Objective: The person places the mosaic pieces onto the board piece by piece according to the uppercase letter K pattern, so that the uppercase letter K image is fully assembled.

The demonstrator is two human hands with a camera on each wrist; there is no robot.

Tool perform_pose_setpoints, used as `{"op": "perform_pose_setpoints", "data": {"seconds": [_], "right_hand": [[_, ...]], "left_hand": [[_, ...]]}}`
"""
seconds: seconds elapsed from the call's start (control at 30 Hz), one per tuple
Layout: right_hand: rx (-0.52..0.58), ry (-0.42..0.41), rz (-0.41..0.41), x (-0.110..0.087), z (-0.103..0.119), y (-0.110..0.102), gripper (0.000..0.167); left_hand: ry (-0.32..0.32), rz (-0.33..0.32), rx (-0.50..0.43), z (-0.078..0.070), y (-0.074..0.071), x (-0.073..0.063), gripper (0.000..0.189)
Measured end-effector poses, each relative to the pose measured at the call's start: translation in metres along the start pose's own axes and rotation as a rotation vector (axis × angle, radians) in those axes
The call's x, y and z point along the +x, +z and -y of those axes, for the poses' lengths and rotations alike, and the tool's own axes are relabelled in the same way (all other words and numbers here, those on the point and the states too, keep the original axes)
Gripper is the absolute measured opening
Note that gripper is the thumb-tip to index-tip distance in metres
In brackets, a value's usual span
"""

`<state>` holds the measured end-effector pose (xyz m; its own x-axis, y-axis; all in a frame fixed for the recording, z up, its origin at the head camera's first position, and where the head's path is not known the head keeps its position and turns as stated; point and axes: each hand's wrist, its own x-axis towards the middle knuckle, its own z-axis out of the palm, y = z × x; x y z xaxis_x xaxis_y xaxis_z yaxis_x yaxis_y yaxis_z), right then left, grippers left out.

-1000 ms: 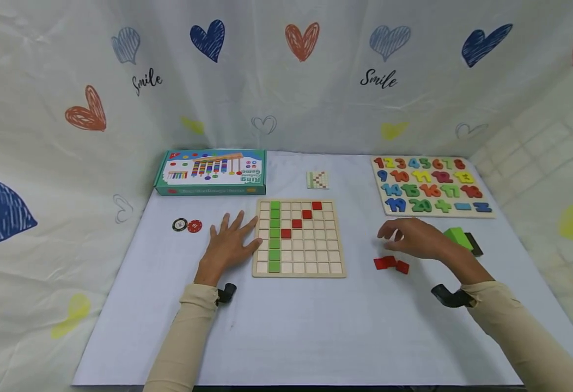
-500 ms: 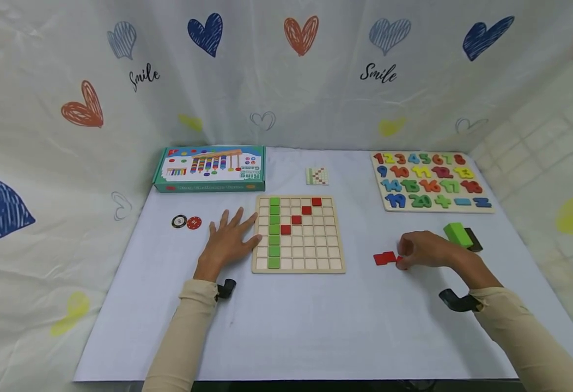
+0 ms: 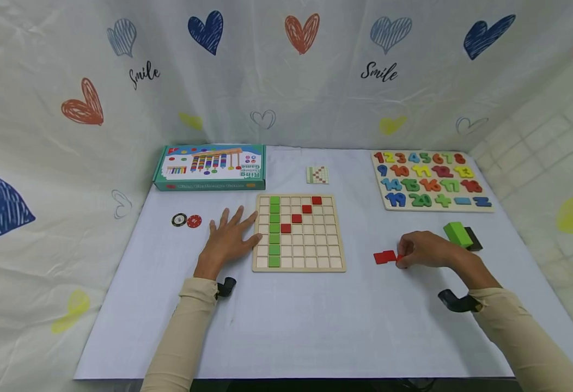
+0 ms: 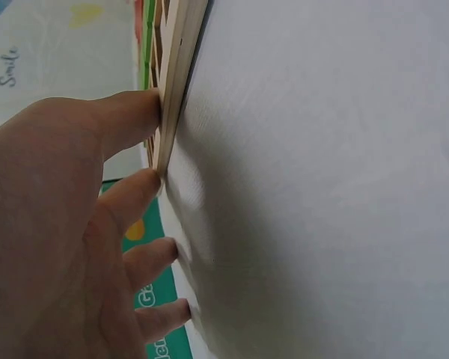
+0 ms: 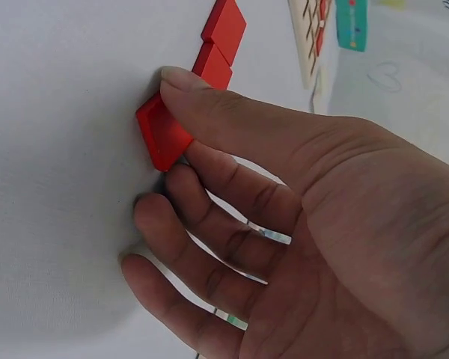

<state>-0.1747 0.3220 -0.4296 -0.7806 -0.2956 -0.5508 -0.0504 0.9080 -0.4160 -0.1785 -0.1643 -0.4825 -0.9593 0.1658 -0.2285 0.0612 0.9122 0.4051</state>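
Note:
A wooden grid board [image 3: 311,247] lies mid-table, with a column of green square tiles [image 3: 274,228] near its left side and a diagonal of several red tiles [image 3: 297,218]. My left hand [image 3: 227,242] is spread flat, thumb and index finger touching the board's left edge, as the left wrist view also shows. Right of the board, my right hand [image 3: 426,250] pinches a red square tile [image 5: 165,134] between thumb and fingers at the table surface. Two more red tiles [image 5: 221,37] lie beside it, touching each other.
Behind the board lie a small pattern card [image 3: 317,175] and a green game box [image 3: 210,169]. A number puzzle board [image 3: 431,182] sits back right. Green block pieces [image 3: 458,234] and a dark tile [image 3: 474,239] lie by my right hand; two round chips [image 3: 187,220] are left.
My right hand has come down and a little to the right onto the rightmost loose red tile and now pinches it. My left hand stays at the board's edge.

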Motion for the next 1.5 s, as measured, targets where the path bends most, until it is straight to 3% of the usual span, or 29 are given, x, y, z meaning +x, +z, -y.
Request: {"op": "perform_pose_setpoints", "data": {"seconds": [0.73, 1.0, 1.5], "right_hand": [[0.040, -0.037, -0.052, 0.006, -0.003, 0.006, 0.033], [0.047, -0.099, -0.074, 0.015, 0.008, 0.010, 0.027], [0.025, -0.127, -0.136, 0.034, 0.024, 0.011, 0.026]], "left_hand": [[-0.009, 0.007, -0.012, 0.001, 0.000, 0.002, 0.073], [-0.009, 0.005, -0.008, 0.002, 0.002, 0.001, 0.073], [0.007, -0.005, -0.015, 0.003, 0.001, 0.003, 0.072]]}}
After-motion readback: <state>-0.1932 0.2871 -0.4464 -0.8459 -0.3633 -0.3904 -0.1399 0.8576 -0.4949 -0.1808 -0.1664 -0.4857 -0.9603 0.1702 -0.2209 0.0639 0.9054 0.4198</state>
